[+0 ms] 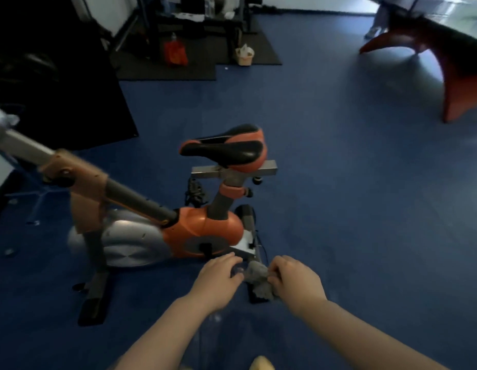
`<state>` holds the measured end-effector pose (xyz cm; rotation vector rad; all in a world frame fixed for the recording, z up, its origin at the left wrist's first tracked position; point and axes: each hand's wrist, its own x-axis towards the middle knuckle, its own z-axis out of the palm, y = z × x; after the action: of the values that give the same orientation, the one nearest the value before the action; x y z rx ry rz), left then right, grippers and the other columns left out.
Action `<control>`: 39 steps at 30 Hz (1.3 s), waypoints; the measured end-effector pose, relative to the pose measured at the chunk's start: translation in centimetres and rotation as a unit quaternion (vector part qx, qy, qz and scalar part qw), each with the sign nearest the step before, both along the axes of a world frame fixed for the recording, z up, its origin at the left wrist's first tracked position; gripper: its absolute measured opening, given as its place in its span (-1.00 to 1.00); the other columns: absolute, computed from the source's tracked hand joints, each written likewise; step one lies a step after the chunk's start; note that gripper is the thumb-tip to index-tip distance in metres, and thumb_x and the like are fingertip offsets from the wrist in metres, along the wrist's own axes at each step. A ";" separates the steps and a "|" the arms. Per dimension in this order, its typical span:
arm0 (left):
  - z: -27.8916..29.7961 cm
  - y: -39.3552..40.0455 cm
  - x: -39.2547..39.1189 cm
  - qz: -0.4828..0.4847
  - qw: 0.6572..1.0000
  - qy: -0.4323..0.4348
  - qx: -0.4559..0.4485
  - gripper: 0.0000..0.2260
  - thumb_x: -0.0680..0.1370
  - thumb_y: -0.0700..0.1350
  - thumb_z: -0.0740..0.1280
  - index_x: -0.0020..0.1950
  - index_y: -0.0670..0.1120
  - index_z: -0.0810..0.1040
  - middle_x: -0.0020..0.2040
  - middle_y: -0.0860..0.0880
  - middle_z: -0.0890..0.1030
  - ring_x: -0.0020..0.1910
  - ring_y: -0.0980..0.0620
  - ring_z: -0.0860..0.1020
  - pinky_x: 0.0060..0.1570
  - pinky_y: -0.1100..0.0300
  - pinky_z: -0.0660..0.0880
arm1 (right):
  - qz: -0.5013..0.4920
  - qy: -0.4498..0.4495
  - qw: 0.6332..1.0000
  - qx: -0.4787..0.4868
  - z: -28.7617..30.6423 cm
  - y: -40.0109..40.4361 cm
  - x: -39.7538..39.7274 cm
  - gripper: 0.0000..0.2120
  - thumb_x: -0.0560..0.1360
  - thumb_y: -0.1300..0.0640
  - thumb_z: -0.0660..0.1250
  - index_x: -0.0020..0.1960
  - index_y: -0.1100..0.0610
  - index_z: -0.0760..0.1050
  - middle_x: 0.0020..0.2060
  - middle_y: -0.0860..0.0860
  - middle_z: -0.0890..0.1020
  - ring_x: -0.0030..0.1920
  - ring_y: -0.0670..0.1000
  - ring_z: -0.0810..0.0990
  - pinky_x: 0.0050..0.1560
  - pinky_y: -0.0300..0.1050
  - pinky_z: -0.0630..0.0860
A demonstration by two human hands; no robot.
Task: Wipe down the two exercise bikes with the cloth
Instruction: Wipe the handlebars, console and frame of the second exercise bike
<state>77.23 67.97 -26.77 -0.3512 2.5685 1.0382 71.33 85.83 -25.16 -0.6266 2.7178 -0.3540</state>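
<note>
An orange and silver exercise bike [200, 231] stands on the blue floor in front of me, its black and orange saddle [224, 146] pointing left. A crumpled grey cloth [258, 280] sits between my hands, low by the bike's rear base. My right hand [296, 281] grips the cloth's right side. My left hand [218, 279] touches its left edge with curled fingers; whether it holds the cloth is unclear. Only one bike is in view.
The bike's handlebar post [80, 169] slants up to the left edge. Black mats [162, 68] with dark gym gear, a red bag [176, 53] and a small beige bucket [244, 56] lie at the back. An orange-legged table [456, 84] stands at the right.
</note>
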 end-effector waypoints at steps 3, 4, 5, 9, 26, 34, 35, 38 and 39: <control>0.1 4.2 -2.9 -0.021 1.000 0.006 0.000 -0.61 0.59 -0.01 0.22 0.43 0.01 0.37 0.49 0.04 0.31 0.46 0.01 0.26 0.39 0.15 0.19 | -0.043 0.005 0.999 -0.003 0.4 4.8 -2.5 -0.89 0.57 0.02 0.21 0.04 0.01 0.47 0.00 -0.09 0.55 -0.05 0.00 0.55 -0.15 -0.12 0.46; 0.3 5.3 -3.3 -0.036 0.999 0.004 -0.003 -0.61 0.59 -0.02 0.23 0.42 0.00 0.38 0.48 0.03 0.33 0.45 0.00 0.28 0.38 0.16 0.21 | -0.056 0.004 0.998 -0.002 0.5 6.1 -3.0 -0.90 0.57 0.02 0.21 0.02 0.00 0.47 -0.02 -0.10 0.54 -0.07 -0.01 0.55 -0.17 -0.12 0.47; 0.5 6.8 -4.2 -0.057 0.998 -0.001 -0.007 -0.62 0.59 -0.02 0.23 0.41 0.00 0.39 0.47 0.02 0.34 0.43 -0.01 0.30 0.37 0.16 0.23 | -0.074 0.001 0.997 -0.006 0.6 7.8 -3.8 -0.90 0.57 0.02 0.20 0.00 0.00 0.47 -0.03 -0.10 0.54 -0.10 -0.02 0.54 -0.18 -0.11 0.48; 0.6 10.6 -8.7 -0.089 0.996 0.000 -0.018 -0.63 0.58 -0.03 0.24 0.39 -0.01 0.41 0.41 0.02 0.42 0.37 0.01 0.37 0.34 0.09 0.31 | -0.115 0.011 0.993 -0.010 0.3 12.7 -7.5 -0.89 0.58 0.00 0.17 -0.01 -0.03 0.47 -0.05 -0.12 0.55 -0.14 -0.04 0.53 -0.22 -0.12 0.47; -3.3 16.1 -32.2 -0.062 0.998 -0.023 -0.007 -0.60 0.58 0.02 0.21 0.42 0.01 0.37 0.45 0.06 0.37 0.41 0.05 0.34 0.37 0.18 0.26 | -0.117 -0.033 0.991 0.051 -1.5 19.0 -30.6 -0.89 0.55 0.04 0.16 -0.01 -0.04 0.45 -0.01 -0.12 0.55 -0.15 -0.04 0.49 -0.25 -0.16 0.35; -1.5 18.7 -43.6 -0.063 0.998 -0.014 0.020 -0.60 0.60 0.04 0.18 0.44 0.03 0.33 0.47 0.07 0.32 0.42 0.03 0.31 0.40 0.07 0.28 | -0.119 -0.026 0.992 0.023 -0.1 20.0 -42.1 -0.88 0.54 0.01 0.21 0.02 -0.03 0.48 -0.01 -0.09 0.55 -0.04 0.01 0.55 -0.20 -0.12 0.43; -1.4 19.0 -44.9 -0.067 0.997 -0.016 0.020 -0.60 0.61 0.04 0.18 0.44 0.04 0.33 0.47 0.08 0.32 0.42 0.05 0.31 0.40 0.08 0.28 | -0.115 -0.022 0.993 0.021 -0.1 20.1 -43.7 -0.88 0.54 0.01 0.19 0.02 -0.03 0.48 0.00 -0.09 0.56 -0.05 0.00 0.55 -0.21 -0.12 0.42; -1.5 18.7 -49.0 -0.031 0.999 -0.019 0.025 -0.60 0.61 0.04 0.19 0.44 0.04 0.33 0.46 0.09 0.32 0.41 0.07 0.33 0.39 0.10 0.29 | -0.091 -0.016 0.996 0.016 -0.4 20.0 -49.2 -0.88 0.55 0.02 0.17 0.01 -0.05 0.47 0.00 -0.11 0.56 -0.08 -0.03 0.53 -0.23 -0.15 0.38; -1.7 18.4 -50.2 -0.004 1.000 -0.016 0.026 -0.61 0.61 0.04 0.19 0.44 0.04 0.33 0.46 0.09 0.33 0.40 0.07 0.34 0.38 0.12 0.29 | -0.078 -0.019 0.997 0.019 -0.5 19.9 -51.2 -0.88 0.55 0.03 0.17 0.01 -0.05 0.47 0.01 -0.11 0.56 -0.07 -0.03 0.54 -0.22 -0.15 0.38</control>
<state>27.00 86.37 -28.48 -0.3405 2.5077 1.0870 20.14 105.69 -25.68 -0.3946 2.7361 -0.3460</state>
